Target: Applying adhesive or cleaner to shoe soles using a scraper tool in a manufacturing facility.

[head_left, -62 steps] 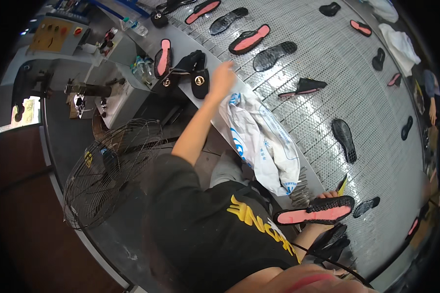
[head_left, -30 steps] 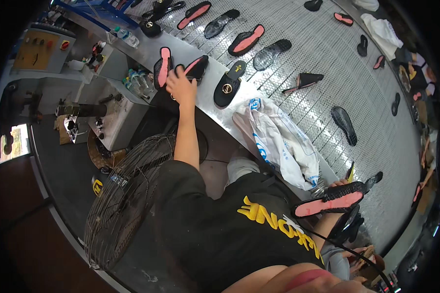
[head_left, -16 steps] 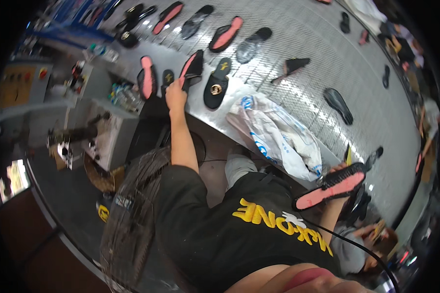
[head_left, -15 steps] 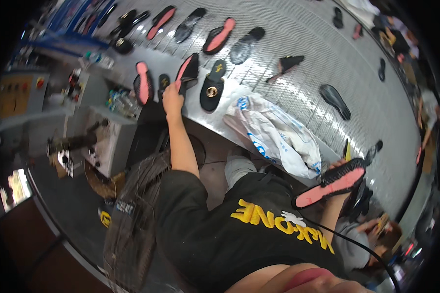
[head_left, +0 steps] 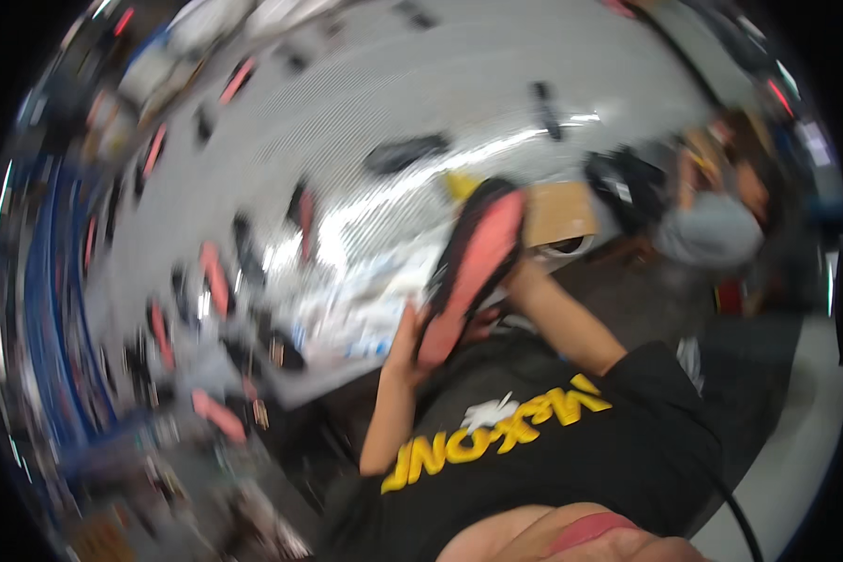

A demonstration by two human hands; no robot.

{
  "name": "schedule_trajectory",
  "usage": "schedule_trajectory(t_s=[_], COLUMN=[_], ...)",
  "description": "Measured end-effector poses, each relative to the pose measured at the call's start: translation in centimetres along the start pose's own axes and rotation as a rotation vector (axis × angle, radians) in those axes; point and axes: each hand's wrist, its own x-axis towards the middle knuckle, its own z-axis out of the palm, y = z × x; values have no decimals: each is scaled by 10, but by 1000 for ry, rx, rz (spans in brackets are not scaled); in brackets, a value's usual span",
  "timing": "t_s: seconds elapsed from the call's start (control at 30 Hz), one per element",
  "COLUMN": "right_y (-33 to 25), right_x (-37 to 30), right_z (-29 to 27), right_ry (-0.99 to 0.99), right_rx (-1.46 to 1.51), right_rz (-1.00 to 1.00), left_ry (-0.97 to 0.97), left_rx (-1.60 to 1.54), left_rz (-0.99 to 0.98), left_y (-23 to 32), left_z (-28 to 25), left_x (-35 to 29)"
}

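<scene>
A grey perforated worktop (head_left: 347,108) spreads beyond the white, blue-printed plastic bag (head_left: 356,314). Right of the bag, a pink-soled black slipper (head_left: 478,258) is gripped by the left hand (head_left: 406,339); the right hand (head_left: 518,272) is mostly hidden behind it, grip unclear.

Most of the right hand (head_left: 514,273) was hidden behind the pink-soled sandal (head_left: 482,253), as was part of the left hand (head_left: 406,342). Left of the sandal, the white bag (head_left: 356,314) and several shoes (head_left: 215,279) were blurred; right of it, a co-worker (head_left: 712,229) was too smeared to make out clearly.
</scene>
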Motion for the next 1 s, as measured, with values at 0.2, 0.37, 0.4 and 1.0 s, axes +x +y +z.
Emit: schedule_trajectory(t_s=[0.2, 0.37, 0.4, 1.0], right_y=[-92, -47, -40, 58], right_x=[28, 12, 6, -59], right_z=[-49, -155, -164, -184], right_ry=[441, 556, 508, 875], right_rx=[1729, 2286, 2315, 1036], right_rz=[426, 409, 421, 830], left_ry=[381, 299, 310, 376], left_rx=[33, 99, 123, 208], left_rz=[-35, -121, -138, 226], left_y=[-19, -30, -33, -26], left_z=[-13, -30, -27, -82], left_x=[22, 60, 67, 114])
